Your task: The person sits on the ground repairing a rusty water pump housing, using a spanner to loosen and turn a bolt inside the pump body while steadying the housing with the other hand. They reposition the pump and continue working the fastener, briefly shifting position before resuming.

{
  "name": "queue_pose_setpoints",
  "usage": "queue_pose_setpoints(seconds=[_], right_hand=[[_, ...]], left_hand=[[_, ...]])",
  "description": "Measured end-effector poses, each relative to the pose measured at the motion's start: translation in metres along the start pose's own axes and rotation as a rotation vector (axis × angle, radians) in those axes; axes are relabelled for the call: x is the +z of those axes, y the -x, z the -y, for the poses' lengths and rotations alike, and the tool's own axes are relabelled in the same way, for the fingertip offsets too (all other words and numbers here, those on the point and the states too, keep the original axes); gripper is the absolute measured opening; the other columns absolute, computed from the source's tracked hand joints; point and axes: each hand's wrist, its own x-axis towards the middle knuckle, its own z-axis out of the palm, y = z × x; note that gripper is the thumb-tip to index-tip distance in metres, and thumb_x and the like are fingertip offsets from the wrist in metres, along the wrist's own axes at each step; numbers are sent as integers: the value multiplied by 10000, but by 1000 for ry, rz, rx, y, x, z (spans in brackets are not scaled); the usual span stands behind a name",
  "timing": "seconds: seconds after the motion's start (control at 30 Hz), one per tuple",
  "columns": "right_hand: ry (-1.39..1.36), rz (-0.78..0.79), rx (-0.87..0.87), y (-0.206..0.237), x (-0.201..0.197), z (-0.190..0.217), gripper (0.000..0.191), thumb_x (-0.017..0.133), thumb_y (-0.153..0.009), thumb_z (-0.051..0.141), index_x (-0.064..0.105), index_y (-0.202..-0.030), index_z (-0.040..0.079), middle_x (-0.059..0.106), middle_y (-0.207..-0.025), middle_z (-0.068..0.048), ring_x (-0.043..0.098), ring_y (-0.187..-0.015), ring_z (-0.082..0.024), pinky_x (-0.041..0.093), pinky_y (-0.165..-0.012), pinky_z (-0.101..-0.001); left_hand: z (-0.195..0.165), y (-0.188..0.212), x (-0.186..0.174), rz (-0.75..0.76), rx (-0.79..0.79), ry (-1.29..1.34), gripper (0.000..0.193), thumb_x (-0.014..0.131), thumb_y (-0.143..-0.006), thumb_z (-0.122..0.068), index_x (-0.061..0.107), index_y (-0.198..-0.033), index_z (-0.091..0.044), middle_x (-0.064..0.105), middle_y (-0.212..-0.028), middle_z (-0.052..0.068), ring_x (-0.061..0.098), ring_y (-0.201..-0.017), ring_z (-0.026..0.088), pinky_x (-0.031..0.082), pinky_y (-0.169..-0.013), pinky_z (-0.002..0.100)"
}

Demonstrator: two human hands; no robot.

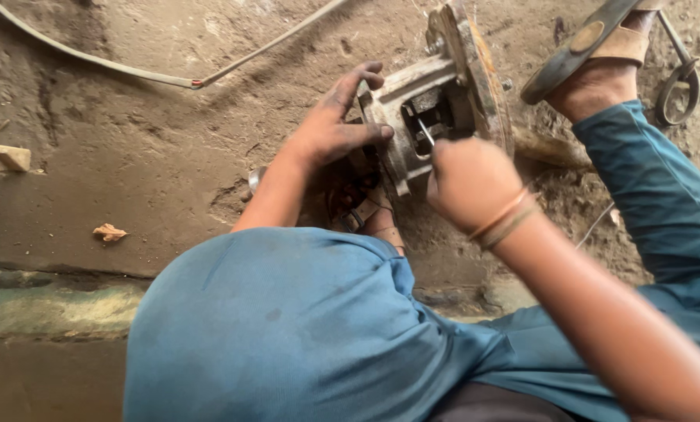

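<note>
Two hands on one lump of metal here. The person sits on the dirt floor [131,156], knees up in blue trousers [287,328], with the brake part [436,101] propped on edge between the feet, likely so its open window faces up at them. The left hand [330,129] is spread wide and greasy, fingers pressed flat against the near side of the casting, apparently bracing it so it can't roll. The right hand [467,180], thread bands on the wrist, is clenched around a thin metal tool [426,131] whose tip pokes into the dark opening. So the part sits just beyond both hands, touching the left, reached by the right through the tool. A sandalled foot [600,62] rests just behind it.
</note>
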Motion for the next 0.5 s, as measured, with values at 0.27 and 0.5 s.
queue_pose_setpoints(seconds=[0.27,0.5], right_hand=[[151,152,10,-51,-65,14,199,664,-850,165,749,-793,-6,710,-793,-255,722,-739,-380,600,-763,-474],[87,-124,78,12,-3,14,125,596,-873,119,661,-844,15,708,-771,-229,711,-722,-403,585,-674,-492]], left_hand=[[6,3,3,-43,145,-18,817,888,-783,-388,492,-1464,-172,512,-1590,75,462,-1501,319,380,-1248,449],[11,2,0,-36,150,30,709,878,-812,-386,537,-1388,-150,511,-1601,84,476,-1495,313,375,-1236,421]])
